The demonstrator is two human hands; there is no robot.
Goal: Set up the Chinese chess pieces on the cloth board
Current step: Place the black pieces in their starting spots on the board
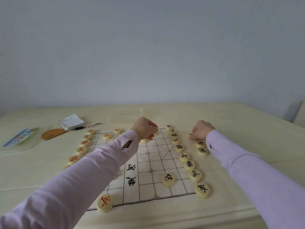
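The white cloth board (148, 164) lies on the table with its grid lines showing. Red pieces (81, 150) run down its left edge, and one red piece (105, 202) sits at the near left corner. Black pieces (189, 165) line the right edge, and one black piece (168, 179) stands inside the grid. My left hand (146, 128) hovers over the far middle of the board, fingers curled down on a pale piece (144, 140) that is mostly hidden. My right hand (202, 129) is off the cloth at the far right, pinching a black piece (191, 135) beside two loose black pieces (202, 151).
A spiral notepad (71, 121) and a pen (87, 126) lie at the far left of the table, with a brown round object (52, 133) and a colourful packet (21, 137) on a clear lid beside them. A wall rises behind the table.
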